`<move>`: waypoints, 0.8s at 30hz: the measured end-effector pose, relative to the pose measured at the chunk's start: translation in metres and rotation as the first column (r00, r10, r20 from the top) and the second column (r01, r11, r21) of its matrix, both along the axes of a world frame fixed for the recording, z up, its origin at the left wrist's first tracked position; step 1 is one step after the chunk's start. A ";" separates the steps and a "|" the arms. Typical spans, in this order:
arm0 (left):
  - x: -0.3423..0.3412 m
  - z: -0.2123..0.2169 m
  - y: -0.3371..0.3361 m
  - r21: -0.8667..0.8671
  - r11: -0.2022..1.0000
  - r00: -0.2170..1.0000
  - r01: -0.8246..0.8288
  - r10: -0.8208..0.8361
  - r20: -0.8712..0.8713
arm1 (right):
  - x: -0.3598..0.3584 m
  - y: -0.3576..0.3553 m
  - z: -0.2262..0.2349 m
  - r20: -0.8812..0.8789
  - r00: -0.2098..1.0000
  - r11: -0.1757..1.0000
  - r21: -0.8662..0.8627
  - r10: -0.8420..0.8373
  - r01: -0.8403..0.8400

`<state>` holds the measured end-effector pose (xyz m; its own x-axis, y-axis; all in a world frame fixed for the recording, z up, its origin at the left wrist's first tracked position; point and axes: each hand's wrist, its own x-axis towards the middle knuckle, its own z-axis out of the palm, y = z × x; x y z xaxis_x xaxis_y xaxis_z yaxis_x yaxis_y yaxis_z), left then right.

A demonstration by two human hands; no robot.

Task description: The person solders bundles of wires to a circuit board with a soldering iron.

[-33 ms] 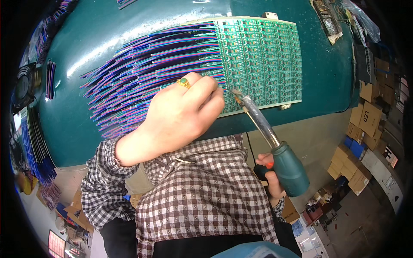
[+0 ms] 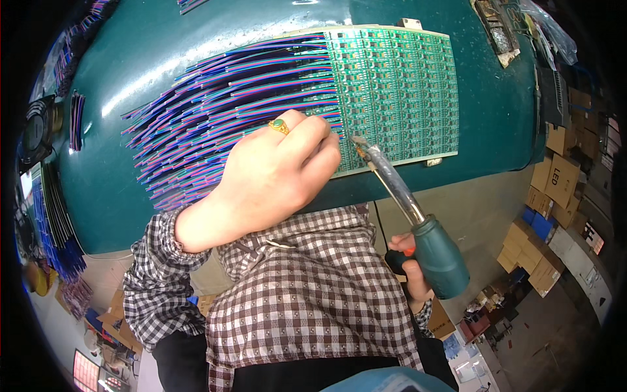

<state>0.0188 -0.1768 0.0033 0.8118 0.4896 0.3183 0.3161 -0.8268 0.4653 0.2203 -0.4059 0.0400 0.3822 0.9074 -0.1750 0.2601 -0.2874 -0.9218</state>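
Note:
A panel of small green circuit boards [image 2: 401, 91] lies on the table. Rows of multicoloured flat wires [image 2: 255, 80] run leftward from its left edge. My left hand [image 2: 277, 166], wearing a ring with a green stone, rests over the nearer wires. Its fingers are curled in a pinch at that edge, with coloured wire ends showing beside them; the fingertips themselves are hidden. My right hand [image 2: 416, 277] is closed around the green handle of a soldering iron [image 2: 441, 258]. The iron slants up and left, its tip over the panel close to my left fingers.
The green tabletop [image 2: 157, 59] curves off at both sides. A dirty metal holder [image 2: 498, 32] stands at the back right. More wire bundles [image 2: 59, 222] hang at the left, near a black fan [image 2: 38, 130]. Cardboard boxes [image 2: 532, 255] are stacked on the floor at right.

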 end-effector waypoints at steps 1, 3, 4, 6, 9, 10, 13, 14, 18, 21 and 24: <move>0.000 0.000 0.000 0.004 1.000 1.000 -0.001 0.001 -0.003 | 0.003 -0.001 -0.001 0.051 0.997 0.998 0.005 0.059 -0.059; 0.000 0.000 0.000 0.007 1.000 1.000 -0.003 0.003 -0.004 | 0.002 0.000 0.000 0.102 0.988 0.993 0.007 0.117 -0.119; 0.000 0.000 0.000 0.011 1.000 1.000 -0.004 0.004 -0.006 | -0.003 0.002 0.001 0.008 0.999 1.000 0.001 0.032 -0.032; 0.000 -0.001 -0.001 0.017 1.000 1.000 -0.005 0.005 -0.002 | -0.006 0.002 0.001 -0.084 0.995 0.998 -0.013 -0.057 0.056; 0.000 -0.002 -0.001 0.036 0.999 1.000 -0.010 0.010 0.002 | -0.005 -0.001 -0.003 -0.066 0.997 0.999 -0.021 -0.040 0.038; 0.000 -0.002 -0.001 0.050 0.999 1.000 -0.010 0.010 0.003 | -0.005 -0.001 -0.003 -0.068 0.996 0.999 -0.020 -0.049 0.047; 0.000 -0.002 -0.003 0.063 0.998 1.000 -0.009 0.010 -0.020 | -0.004 -0.003 -0.004 -0.061 0.997 0.999 -0.023 -0.042 0.041; 0.001 -0.005 -0.002 0.063 0.998 1.000 -0.009 0.010 -0.020 | -0.004 -0.003 -0.004 -0.052 0.998 0.999 -0.027 -0.026 0.025; 0.004 -0.012 -0.002 0.203 0.978 0.996 -0.052 0.035 0.084 | -0.006 -0.004 -0.007 -0.091 0.994 0.998 -0.021 -0.060 0.058; 0.006 -0.012 0.000 0.209 0.977 0.994 -0.046 0.023 0.110 | -0.006 -0.006 -0.004 -0.030 0.999 0.999 -0.020 -0.042 0.042; 0.006 -0.013 -0.003 0.212 0.976 0.993 -0.052 0.029 0.110 | -0.004 -0.009 -0.009 -0.010 1.000 1.000 -0.025 -0.014 0.014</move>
